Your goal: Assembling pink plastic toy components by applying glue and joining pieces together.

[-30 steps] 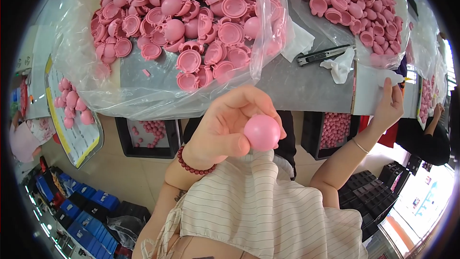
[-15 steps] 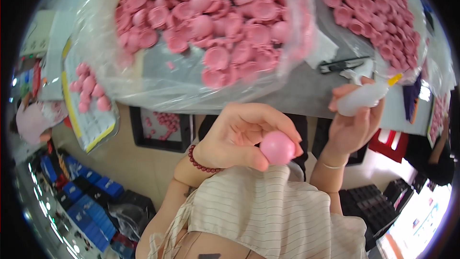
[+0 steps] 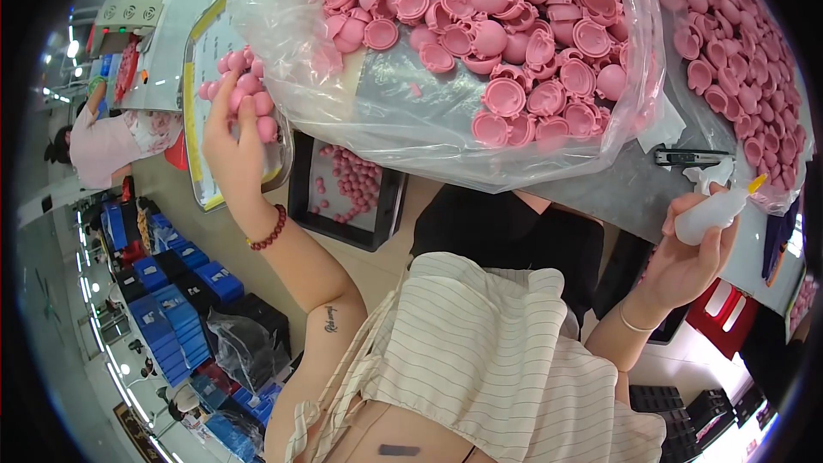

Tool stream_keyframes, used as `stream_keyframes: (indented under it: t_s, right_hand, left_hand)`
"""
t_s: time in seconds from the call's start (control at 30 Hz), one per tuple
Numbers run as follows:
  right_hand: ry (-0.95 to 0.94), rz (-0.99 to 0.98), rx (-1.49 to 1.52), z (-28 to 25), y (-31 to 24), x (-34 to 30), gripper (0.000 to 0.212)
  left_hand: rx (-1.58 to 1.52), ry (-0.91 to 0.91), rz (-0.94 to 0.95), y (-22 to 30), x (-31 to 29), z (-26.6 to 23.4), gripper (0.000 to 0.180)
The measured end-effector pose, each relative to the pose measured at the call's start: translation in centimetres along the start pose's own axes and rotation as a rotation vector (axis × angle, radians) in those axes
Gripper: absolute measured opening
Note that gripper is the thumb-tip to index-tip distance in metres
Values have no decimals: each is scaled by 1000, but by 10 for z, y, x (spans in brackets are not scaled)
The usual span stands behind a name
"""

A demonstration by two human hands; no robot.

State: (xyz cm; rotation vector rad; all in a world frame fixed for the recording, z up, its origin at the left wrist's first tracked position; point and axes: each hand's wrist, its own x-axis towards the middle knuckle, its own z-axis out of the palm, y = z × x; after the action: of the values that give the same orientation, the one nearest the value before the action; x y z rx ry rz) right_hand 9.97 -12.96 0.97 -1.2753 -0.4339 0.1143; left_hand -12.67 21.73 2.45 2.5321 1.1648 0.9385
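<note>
At the left, my left hand [image 3: 232,154] reaches over a small cluster of pink balls [image 3: 262,103] on a tray [image 3: 198,167] with a yellow-edged sheet. Its thumb and forefinger close around a pink ball [image 3: 237,100] among the others, partly hidden by the fingers. At the right, my right hand [image 3: 686,257] holds a white squeeze bottle [image 3: 710,216] with a yellow tip, tilted up to the right. Between the hands, a clear plastic bag [image 3: 411,150] lies spread on the table, heaped with pink half-shells [image 3: 506,96].
A second bag of pink half-shells [image 3: 729,51] sits at the far right. A black utility knife [image 3: 693,157] and crumpled white paper [image 3: 710,176] lie near the bottle. Below the table edge stands a black bin [image 3: 390,206] with pink balls. Another person [image 3: 120,141] is at the far left.
My left hand has moved from in front of me to the ball cluster at the left, carrying the pink ball. My right hand still holds the bottle. The whole view has shifted.
</note>
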Motion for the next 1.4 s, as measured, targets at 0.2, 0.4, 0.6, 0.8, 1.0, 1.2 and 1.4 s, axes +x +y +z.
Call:
stream_keyframes:
  t_s: [0.2,0.4,0.6,0.8,1.0,1.2,1.4]
  right_hand:
    - [-25,-10,16,-4,-2,0,41]
    - [33,-20,-21,-1,1,3,48]
    - [-16,-43,114,-7,0,1,39]
    - [-31,-54,16,-6,0,2,40]
    - [71,-90,24,-7,4,2,52]
    - [-50,-120,323,-6,-2,-11,42]
    - [-10,-161,394,6,-24,-19,41]
  left_hand:
    - [260,-64,244,-18,14,17,36]
    - [-127,99,122,65,-7,17,27]
    - [-469,-297,345,146,-31,44,22]
    - [-649,-543,204,153,-39,56,22]
    - [-979,-306,-19,153,-48,51,21]
    - [-1835,-1234,-51,175,-72,46,14]
    - [-1804,-1297,-482,207,-102,55,14]
